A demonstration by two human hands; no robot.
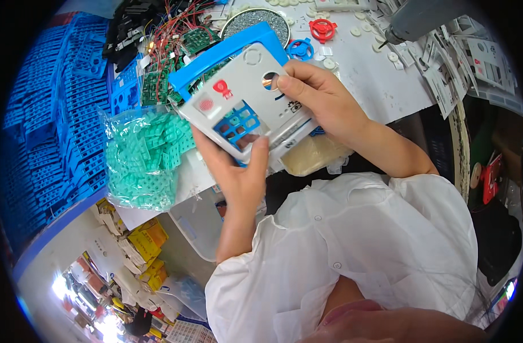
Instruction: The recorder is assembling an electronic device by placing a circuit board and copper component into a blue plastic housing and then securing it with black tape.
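Between my two hands is a white and blue plastic toy casing (238,80), tilted, with a blue carrying handle (215,54) along its far edge. Its white face has a rectangular window, through which a blue grid piece (238,123) shows, and a round hole near the right end. My left hand (235,171) grips the near left corner, thumb on the front. My right hand (324,97) holds the right end, thumb beside the round hole. The fingers behind the casing are mostly hidden.
Stacked blue plastic panels (55,126) fill the left. A clear bag of green keypads (144,160) lies nearby. Green circuit boards (155,86) with red wires, a round tray of screws (255,26), a red wheel-like part (322,30) and a grey power screwdriver (421,20) are beyond.
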